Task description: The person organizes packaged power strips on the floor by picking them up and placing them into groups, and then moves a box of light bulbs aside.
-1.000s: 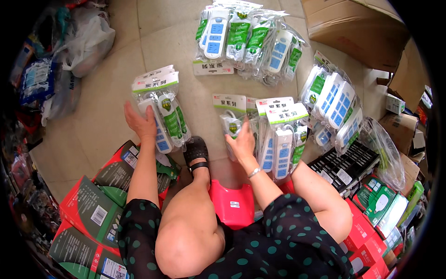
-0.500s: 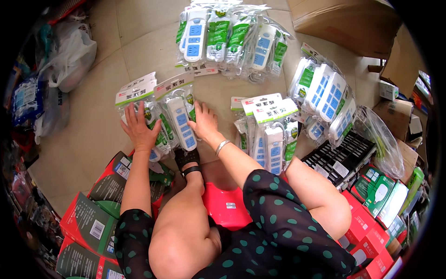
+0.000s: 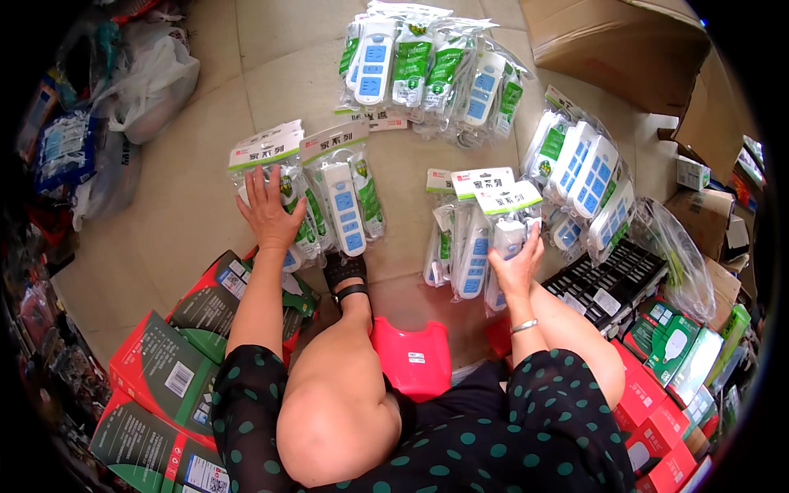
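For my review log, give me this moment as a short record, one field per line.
Left hand: spread over clear-bagged white power strips with green labels
Beside it: clear-bagged white power strip with blue sockets
Right hand: thumb and fingers around another bagged white strip
Beyond: larger cluster of bagged strips
Floor: beige tiles
Lower left: dark-green and red cardboard boxes
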`<state>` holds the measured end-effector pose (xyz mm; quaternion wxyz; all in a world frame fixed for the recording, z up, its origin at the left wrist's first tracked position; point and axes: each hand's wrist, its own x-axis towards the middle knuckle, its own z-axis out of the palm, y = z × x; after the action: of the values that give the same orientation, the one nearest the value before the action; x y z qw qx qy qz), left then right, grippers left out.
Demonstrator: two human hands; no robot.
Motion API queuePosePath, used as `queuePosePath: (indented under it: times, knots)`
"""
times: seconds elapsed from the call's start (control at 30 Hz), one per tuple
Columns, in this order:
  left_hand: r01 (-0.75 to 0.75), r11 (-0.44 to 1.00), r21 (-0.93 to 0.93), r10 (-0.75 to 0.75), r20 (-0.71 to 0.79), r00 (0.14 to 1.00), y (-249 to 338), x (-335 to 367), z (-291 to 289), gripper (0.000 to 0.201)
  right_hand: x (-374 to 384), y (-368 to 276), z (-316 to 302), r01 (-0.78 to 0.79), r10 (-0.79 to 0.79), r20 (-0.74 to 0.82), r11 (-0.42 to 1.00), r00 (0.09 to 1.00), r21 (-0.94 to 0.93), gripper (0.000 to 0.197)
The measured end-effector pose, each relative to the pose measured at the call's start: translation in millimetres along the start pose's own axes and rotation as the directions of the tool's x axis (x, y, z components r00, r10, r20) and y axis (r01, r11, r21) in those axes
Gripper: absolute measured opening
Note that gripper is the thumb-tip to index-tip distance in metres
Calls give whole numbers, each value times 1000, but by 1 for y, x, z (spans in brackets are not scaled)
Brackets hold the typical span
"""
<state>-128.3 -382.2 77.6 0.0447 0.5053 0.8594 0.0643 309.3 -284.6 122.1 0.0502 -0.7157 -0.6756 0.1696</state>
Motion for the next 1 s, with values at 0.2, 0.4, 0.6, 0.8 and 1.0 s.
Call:
queuePosePath:
  times: [0.2,0.4,0.6,0.8,1.0]
  knots:
    - [3,999,-35,-3,-11,1000,-17,-5,-1,82,-3,-126,-31,161,-233,185,928,955,336,99]
    - [-9,999,-43,9,-9,1000,-1,1,1,82,-28,-230,104,390,-423,324,906,846,163,92]
    - [33,999,-37,-33,-19,999,-20,-4,1,82,-42,-202,107,495,-549,179,825,817,273,83]
    - [15,1000,-25,-16,-41,999,-10,-3,7,80,-36,-38,41,252,-244,-127,966,961,53,109]
    - [23,1000,-5,-23,-29,999,-12,-1,6,82,-28,-26,37,-24,21,61,999,998,42,113]
